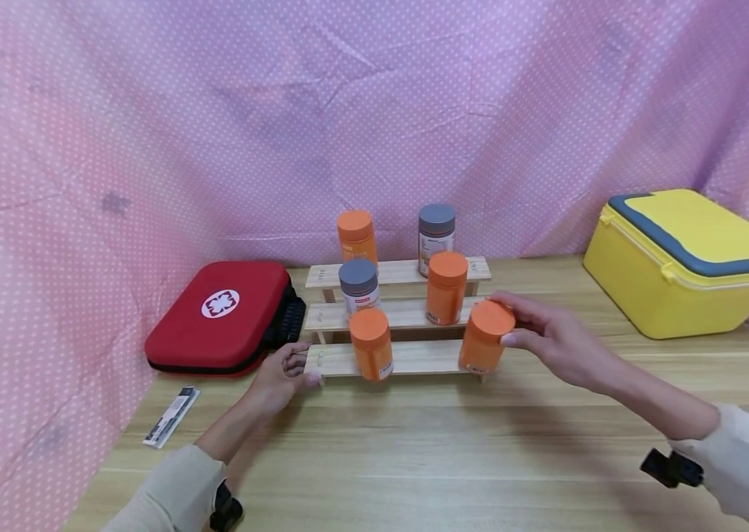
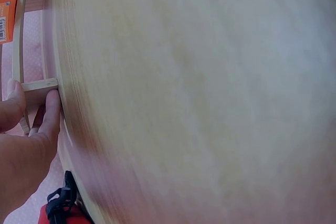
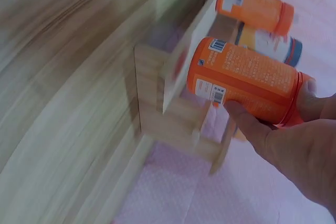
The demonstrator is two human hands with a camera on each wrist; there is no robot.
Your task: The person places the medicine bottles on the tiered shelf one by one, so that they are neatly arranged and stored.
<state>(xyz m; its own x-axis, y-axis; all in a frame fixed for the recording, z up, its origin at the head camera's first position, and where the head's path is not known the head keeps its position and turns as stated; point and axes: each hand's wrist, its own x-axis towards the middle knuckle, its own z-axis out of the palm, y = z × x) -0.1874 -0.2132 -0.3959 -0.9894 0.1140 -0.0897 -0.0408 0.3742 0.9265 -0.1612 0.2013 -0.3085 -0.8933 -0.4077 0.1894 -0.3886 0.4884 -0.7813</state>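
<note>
A three-tier wooden stand carries orange and grey-lidded supplement bottles. On its left, my left hand grips the end of the lowest tier, thumb and fingers round the board and leg in the left wrist view. My right hand holds an orange bottle by its upper part, over the right end of the lowest tier. Another orange bottle stands on that tier's left. On the middle tier are a grey-lidded bottle and an orange bottle.
Up on the top tier stand an orange bottle and a grey-lidded one. A red first-aid case lies left of the stand, with a slim white packet before it. A yellow box stands at the right, near the pink dotted curtain.
</note>
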